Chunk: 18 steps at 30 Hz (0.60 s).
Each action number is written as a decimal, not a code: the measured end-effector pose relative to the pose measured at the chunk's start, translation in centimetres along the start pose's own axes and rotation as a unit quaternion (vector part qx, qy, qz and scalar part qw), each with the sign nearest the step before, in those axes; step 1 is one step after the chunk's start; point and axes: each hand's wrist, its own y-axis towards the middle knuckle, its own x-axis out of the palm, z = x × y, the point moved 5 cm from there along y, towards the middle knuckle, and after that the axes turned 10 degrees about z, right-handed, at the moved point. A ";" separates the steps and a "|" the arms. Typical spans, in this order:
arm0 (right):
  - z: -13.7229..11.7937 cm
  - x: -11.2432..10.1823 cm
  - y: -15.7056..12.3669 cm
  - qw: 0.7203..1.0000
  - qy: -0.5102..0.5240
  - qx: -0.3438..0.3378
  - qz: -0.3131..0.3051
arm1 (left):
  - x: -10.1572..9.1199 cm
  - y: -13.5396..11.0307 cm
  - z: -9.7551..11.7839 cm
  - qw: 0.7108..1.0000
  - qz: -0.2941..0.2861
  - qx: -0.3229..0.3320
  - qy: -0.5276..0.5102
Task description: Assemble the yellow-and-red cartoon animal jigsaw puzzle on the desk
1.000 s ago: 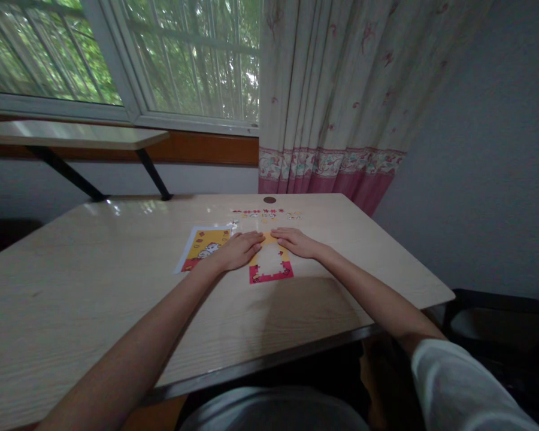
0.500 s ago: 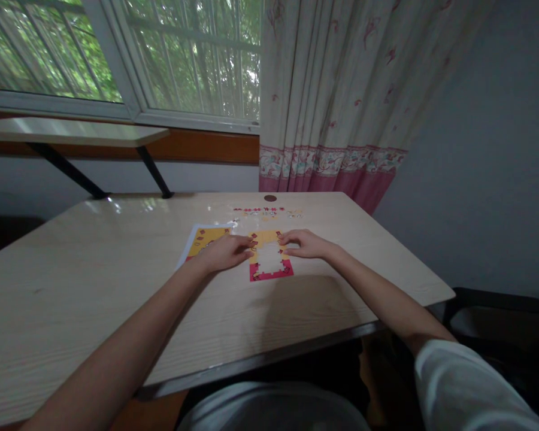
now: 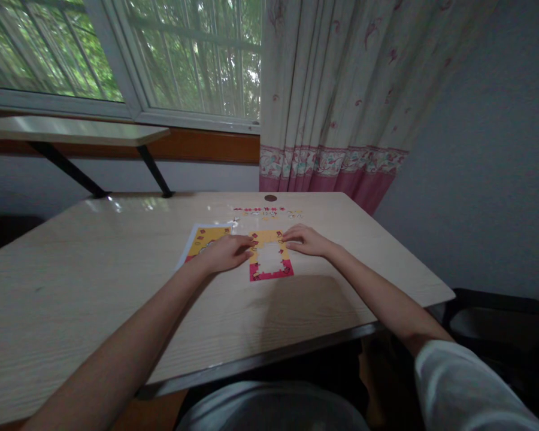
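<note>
**Yellow-and-red puzzle frame [image 3: 269,273] between both hands**

Our left hand [image 3: 227,251] lies flat, fingers together, on the frame's left edge. Our right hand [image 3: 308,241] touches the opposite edge; whether it pinches a piece we cannot tell. Loose pieces [image 3: 267,212] lie beyond the fingertips.

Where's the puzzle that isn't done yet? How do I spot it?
Find the pale wooden table below the window. Near its far middle, between the person's left hand and right hand, lies a jigsaw frame, yellow on top and red at the bottom. Unlike the filled yellow picture sheet on its left, its middle is blank white.
</note>
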 end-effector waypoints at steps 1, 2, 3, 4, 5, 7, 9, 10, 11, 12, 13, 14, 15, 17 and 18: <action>0.0 0.1 0.0 1.000 0.000 -0.005 -0.003 | 0.0 0.0 0.0 1.000 0.001 0.000 -0.001; 0.0 0.2 -0.1 1.000 -0.001 -0.008 -0.004 | 0.0 0.0 0.0 1.000 0.002 0.001 -0.002; 0.0 0.2 -0.1 1.000 -0.003 -0.010 -0.003 | 0.0 0.0 0.0 1.000 0.004 0.000 -0.002; 0.0 0.3 -0.1 1.000 -0.005 -0.011 -0.003 | 0.0 0.1 0.0 1.000 0.004 -0.001 0.000; 0.0 0.3 -0.1 1.000 -0.006 -0.012 -0.003 | 0.0 0.1 0.1 1.000 0.004 0.001 0.002; 0.0 0.3 0.0 1.000 -0.009 -0.014 -0.007 | -0.1 0.1 0.1 1.000 0.004 0.003 0.006; -0.1 0.3 0.0 1.000 -0.012 -0.013 -0.013 | -0.1 0.1 0.1 1.000 0.005 0.003 0.006; -0.1 0.2 0.1 1.000 -0.013 -0.012 -0.016 | -0.1 0.1 0.1 1.000 0.004 0.002 0.004; -0.2 0.2 0.1 1.000 -0.014 -0.010 -0.016 | -0.1 0.1 0.1 1.000 0.003 0.001 0.003; -0.2 0.2 0.1 1.000 -0.013 -0.009 -0.017 | -0.1 0.1 0.1 1.000 0.003 0.000 0.001; -0.2 0.2 0.1 1.000 -0.012 -0.008 -0.015 | -0.1 0.1 0.1 1.000 0.004 0.000 0.001; -0.2 0.2 0.0 1.000 -0.008 -0.007 -0.013 | -0.1 0.1 0.1 1.000 0.007 0.003 0.001; -0.2 0.3 0.0 1.000 -0.005 -0.006 -0.010 | 0.0 0.1 0.1 1.000 0.012 0.008 0.003; -0.1 0.3 0.0 1.000 0.000 -0.002 0.001 | 0.1 0.2 0.2 0.999 0.023 0.024 0.007; 0.0 0.4 0.1 1.000 -0.003 0.002 0.008 | 0.1 0.3 0.2 0.999 0.029 0.031 0.009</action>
